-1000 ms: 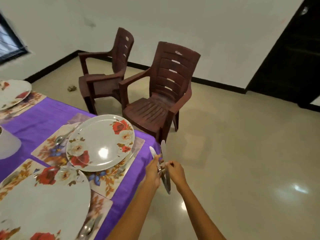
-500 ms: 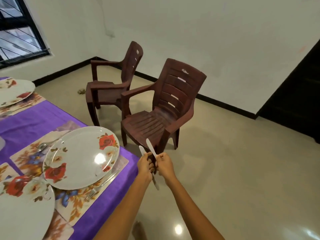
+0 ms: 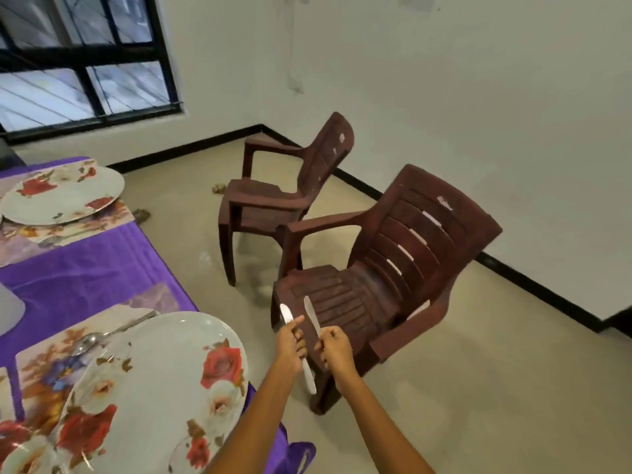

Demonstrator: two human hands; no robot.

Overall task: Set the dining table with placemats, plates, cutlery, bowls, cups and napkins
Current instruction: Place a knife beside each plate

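Note:
My left hand (image 3: 290, 347) grips a table knife (image 3: 286, 314), blade up and handle sticking out below the fist. Close beside it, my right hand (image 3: 337, 348) pinches a second knife (image 3: 312, 316), its blade also pointing up. Both hands hover over the floor just past the table's right edge, in front of a brown chair. On the purple tablecloth (image 3: 82, 268) lies a floral placemat (image 3: 51, 364) bearing a rose-patterned plate (image 3: 160, 388) with a spoon (image 3: 102, 336) on its far side. Farther back, another plate (image 3: 65, 193) sits on its own placemat (image 3: 68, 227).
Two brown plastic armchairs stand to the right of the table, the nearer chair (image 3: 393, 278) right behind my hands, the other chair (image 3: 290, 193) farther back. A white object (image 3: 8, 309) shows at the left edge. A window fills the upper left; beige floor lies to the right.
The view has swung left and upward, bringing in the window and the far plate. My hands have drawn slightly apart, each now with its own knife.

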